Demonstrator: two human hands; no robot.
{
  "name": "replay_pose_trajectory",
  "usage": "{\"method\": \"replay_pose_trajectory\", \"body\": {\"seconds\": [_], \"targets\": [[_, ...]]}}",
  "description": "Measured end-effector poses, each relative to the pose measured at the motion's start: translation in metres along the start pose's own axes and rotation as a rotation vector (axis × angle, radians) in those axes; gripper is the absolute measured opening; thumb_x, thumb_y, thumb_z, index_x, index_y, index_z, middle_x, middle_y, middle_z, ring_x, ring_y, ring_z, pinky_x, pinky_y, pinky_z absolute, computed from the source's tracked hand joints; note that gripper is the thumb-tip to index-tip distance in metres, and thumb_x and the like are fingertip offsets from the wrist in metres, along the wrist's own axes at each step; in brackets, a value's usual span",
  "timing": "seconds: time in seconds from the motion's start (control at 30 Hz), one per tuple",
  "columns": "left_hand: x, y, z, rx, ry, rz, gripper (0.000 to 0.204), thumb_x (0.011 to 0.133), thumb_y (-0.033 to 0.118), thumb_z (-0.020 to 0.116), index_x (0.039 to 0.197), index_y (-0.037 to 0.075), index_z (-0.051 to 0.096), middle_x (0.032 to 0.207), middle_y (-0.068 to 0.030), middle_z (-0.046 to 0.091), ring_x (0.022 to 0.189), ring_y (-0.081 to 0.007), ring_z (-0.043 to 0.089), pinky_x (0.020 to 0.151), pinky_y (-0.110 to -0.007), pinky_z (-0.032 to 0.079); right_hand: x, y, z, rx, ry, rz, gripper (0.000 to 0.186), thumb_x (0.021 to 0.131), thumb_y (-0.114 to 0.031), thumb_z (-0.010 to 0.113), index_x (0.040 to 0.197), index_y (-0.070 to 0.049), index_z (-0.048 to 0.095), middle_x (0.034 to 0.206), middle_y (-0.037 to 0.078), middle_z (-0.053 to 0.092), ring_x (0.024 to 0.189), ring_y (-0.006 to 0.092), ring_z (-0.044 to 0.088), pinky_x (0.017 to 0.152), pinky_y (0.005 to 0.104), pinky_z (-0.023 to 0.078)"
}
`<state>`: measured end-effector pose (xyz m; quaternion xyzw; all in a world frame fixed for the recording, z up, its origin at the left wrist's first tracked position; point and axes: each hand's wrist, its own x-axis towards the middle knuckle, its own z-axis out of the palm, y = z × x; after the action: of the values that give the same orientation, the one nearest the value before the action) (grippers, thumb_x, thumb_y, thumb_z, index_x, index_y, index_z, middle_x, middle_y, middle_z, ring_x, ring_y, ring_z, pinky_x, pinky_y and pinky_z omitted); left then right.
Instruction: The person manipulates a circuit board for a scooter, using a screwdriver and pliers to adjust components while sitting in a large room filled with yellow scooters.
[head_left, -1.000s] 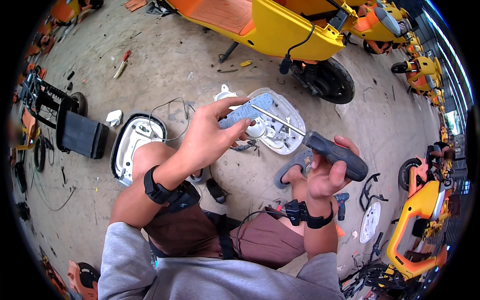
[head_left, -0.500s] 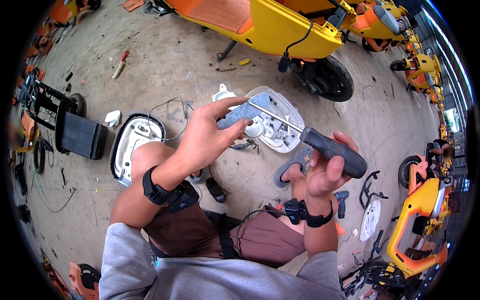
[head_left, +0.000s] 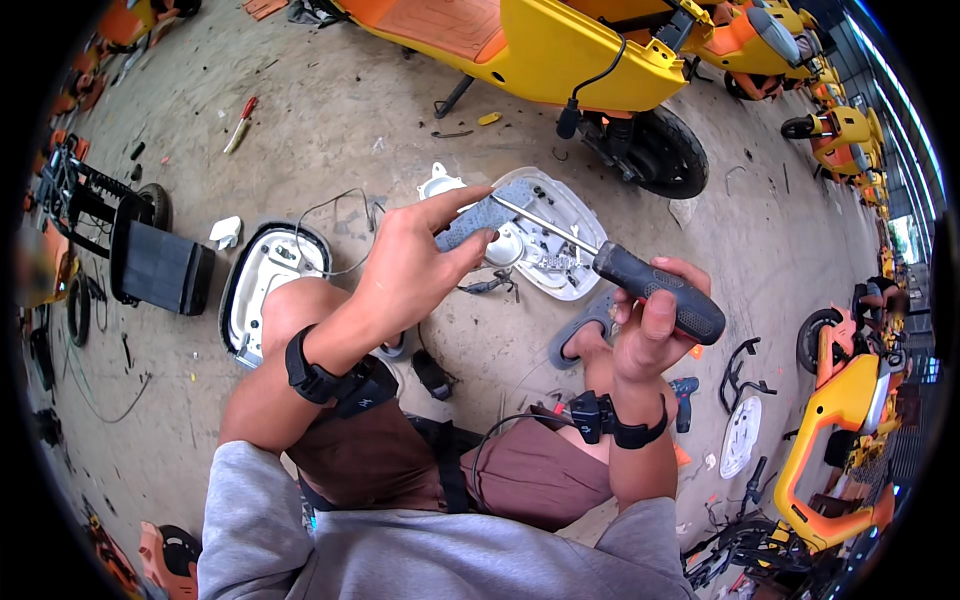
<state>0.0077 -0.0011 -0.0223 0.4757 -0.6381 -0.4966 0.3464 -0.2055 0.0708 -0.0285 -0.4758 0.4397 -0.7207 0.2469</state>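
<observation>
My left hand (head_left: 405,265) pinches a flat, blue-grey speckled strip (head_left: 468,226) between thumb and fingers, holding it above the floor. My right hand (head_left: 640,345) is closed around the thick dark handle of a screwdriver (head_left: 665,294). The metal shaft points up and left, and its tip meets the strip near my left fingertips; whether it presses on a screw is too small to tell. Below the strip lies a white shell-shaped cover (head_left: 590,268) with small metal parts in it. A white round part (head_left: 503,250) is partly hidden by my left hand.
Another white cover with a dark rim (head_left: 240,335) lies by my left knee. A yellow scooter (head_left: 590,60) stands ahead. A black box (head_left: 160,272) is at left, a red-handled tool (head_left: 241,124) further off. A power drill (head_left: 684,402) and white oval panel (head_left: 740,438) lie at right.
The screwdriver handle has shifted slightly left and up, and my right fingers have changed their position around it. The strip stays in my left hand, almost unmoved.
</observation>
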Motion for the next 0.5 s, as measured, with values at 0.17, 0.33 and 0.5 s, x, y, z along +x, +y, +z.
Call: {"method": "replay_pose_trajectory", "body": {"seconds": [0.17, 0.33, 0.5], "targets": [[0.0011, -0.0061, 0.0006, 0.041, 0.022, 0.066, 0.041, 0.085, 0.007, 0.063, 0.126, 0.0, 0.057, 0.085, -0.0077, 0.071, 0.07, -0.0082, 0.063, 0.061, -0.023, 0.05, -0.0003, -0.0005, 0.0003, -0.013, -0.043, 0.006, 0.041, 0.082, -0.025, 0.068, 0.107, 0.002, 0.051, 0.073, 0.01, 0.061, 0.059, 0.0114, 0.058, 0.055, 0.0222, 0.046], [0.0019, -0.0054, 0.0001, 0.047, 0.015, 0.068, 0.042, 0.085, 0.007, 0.063, 0.126, -0.001, 0.057, 0.085, -0.0074, 0.071, 0.071, -0.0078, 0.063, 0.061, -0.023, 0.05, -0.0007, -0.0001, -0.001, -0.007, -0.049, 0.038, 0.038, 0.082, -0.022, 0.067, 0.108, 0.002, 0.051, 0.073, 0.011, 0.062, 0.057, 0.0109, 0.056, 0.054, 0.0214, 0.045], [0.0027, 0.0021, 0.0008, -0.159, -0.006, 0.004, 0.037, 0.086, 0.007, 0.063, 0.121, -0.003, 0.058, 0.087, -0.0136, 0.069, 0.07, -0.011, 0.065, 0.057, -0.025, 0.05, 0.0023, -0.0028, -0.002, 0.094, 0.072, 0.073, 0.04, 0.085, -0.032, 0.062, 0.106, 0.0, 0.051, 0.071, 0.012, 0.06, 0.051, 0.0095, 0.05, 0.048, 0.0204, 0.04]]}}
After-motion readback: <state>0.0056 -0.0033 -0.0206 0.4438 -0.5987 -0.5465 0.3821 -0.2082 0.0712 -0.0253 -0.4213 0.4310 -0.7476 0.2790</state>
